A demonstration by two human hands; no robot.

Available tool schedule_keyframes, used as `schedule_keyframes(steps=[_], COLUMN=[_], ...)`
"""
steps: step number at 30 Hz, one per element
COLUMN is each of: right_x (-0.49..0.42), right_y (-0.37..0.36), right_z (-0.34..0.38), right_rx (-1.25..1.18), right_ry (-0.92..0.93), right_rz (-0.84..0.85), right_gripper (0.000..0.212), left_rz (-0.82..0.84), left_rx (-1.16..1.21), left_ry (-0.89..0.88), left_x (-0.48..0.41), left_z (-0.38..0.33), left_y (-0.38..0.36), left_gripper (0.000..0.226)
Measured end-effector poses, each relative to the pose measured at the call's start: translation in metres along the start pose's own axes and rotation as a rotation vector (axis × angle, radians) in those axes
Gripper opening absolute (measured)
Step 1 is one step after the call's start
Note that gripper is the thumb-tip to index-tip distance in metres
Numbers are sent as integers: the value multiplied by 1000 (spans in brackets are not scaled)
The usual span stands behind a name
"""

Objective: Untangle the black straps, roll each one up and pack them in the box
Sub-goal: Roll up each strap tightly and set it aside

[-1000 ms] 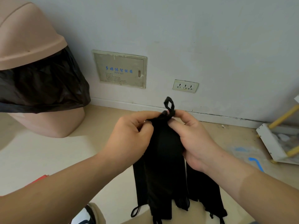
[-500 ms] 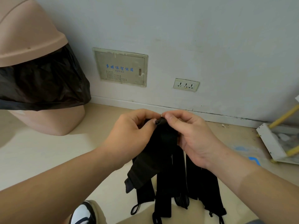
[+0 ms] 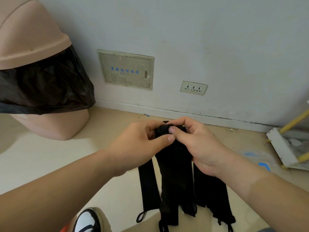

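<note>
Both hands meet in the middle of the view over one black strap (image 3: 173, 168). My left hand (image 3: 142, 139) and my right hand (image 3: 195, 143) pinch its top end, which is turned over into a small tight roll between thumbs and fingers. The remaining length hangs straight down from the hands. Below and behind it several other black straps (image 3: 210, 193) lie flat side by side on the floor, thin loops at their near ends. No box is in view.
A pink swing-lid bin (image 3: 31, 67) with a black liner stands at the left against the wall. A wall panel (image 3: 126, 69) and a socket (image 3: 193, 88) are behind. A white and yellow frame (image 3: 287, 144) lies at the right. My shoe (image 3: 87, 220) shows below.
The loop that stuck up above my fingers has been folded down into the roll. Both hands moved slightly lower. The strap's loose folded part now hangs straight.
</note>
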State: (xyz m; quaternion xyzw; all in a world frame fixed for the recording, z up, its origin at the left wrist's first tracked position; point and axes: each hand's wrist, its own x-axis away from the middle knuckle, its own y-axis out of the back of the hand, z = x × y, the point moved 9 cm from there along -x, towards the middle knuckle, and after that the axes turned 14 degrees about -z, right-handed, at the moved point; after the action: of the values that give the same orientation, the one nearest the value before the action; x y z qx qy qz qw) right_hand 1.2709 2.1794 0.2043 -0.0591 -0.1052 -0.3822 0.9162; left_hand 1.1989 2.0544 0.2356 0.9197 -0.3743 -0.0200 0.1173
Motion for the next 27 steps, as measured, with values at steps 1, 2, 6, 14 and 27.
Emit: schedule_keyframes(steps=[1,2,6,14,27], right_x=[0,0,2,9,6], right_y=[1,1,0,-6,-8], right_z=[1,2,5,6,-8], right_rx=[-12,-27,-103,25,-150], right_ry=[-3,-3,-39,-4,-277], right_rz=[0,7,51,77,79], right_gripper=[15,14,25,21,23], left_rz=[-10,-21,-93,-223,-160], left_rx=[-29,-47,-65,-188,114], left_ry=[-2,4,43,-108,144], left_x=[-1,-3,-9,-12,-14], left_z=[2,4,13,-2,15], left_y=[1,3,10,20,10], left_gripper=[20,18,10,21,32])
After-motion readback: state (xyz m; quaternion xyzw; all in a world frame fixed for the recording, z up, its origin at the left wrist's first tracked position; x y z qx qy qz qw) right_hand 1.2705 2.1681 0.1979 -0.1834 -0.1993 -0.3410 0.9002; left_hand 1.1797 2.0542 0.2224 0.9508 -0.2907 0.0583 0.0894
